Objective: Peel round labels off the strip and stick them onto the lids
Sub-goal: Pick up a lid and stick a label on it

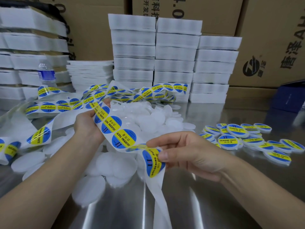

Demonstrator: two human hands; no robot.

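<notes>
Fingertips (162, 156) of the right hand (189, 156) are closed in a pinch on the right edge of a round blue-and-yellow paper label (152, 164), with the thumb on its printed face and the forefinger laid across the strip just above it. Whether that edge is already lifted cannot be told. The label sits on a long white backing strip (156, 189), which is bent over at the pinch and hangs down to the near part of the shiny steel table (189, 209).

Farther along and to the left, the same strip is gripped by the left hand (85, 124), its fingers curled round the strip's edge, so that a short run of labels is stretched between the two hands. Beyond the left hand the strip is piled in loose loops at the far left.

The step in hand is judged to be the peeling of one label. Next, the label is to be drawn clear of the backing without creasing, and a lid is to be taken from the heap of plain white round plastic lids (148, 119) lying under and beyond the hands. The label should then be centred and pressed flat.

Finished blue-and-yellow labelled lids (236, 129) are spread on the table to the right. Stacks of white foam trays (173, 55) are ranged at the far side.
</notes>
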